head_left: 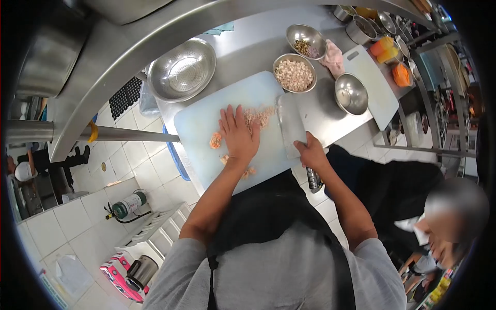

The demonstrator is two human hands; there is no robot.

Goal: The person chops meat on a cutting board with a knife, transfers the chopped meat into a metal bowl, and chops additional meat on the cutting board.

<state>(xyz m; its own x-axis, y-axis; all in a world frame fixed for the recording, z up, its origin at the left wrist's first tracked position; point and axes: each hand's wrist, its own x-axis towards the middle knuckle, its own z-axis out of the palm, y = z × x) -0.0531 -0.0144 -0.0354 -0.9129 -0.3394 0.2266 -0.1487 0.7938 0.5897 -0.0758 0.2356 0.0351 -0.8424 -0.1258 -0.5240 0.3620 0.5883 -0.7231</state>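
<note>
Right fingers (310, 140) grasp the cleaver (292, 123), its long axis pointing forward and slightly left; left fingers (230, 117) spread.

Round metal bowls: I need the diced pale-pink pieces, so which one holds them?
The round metal bowl nearest the broad metal cleaver; it alone is heaped with diced pale-pink pieces.

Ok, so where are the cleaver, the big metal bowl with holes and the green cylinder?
cleaver (292, 122): head view, on the broad blade
metal bowl with holes (187, 76): head view, on the perforated bottom
green cylinder (128, 205): head view, on its side
</note>
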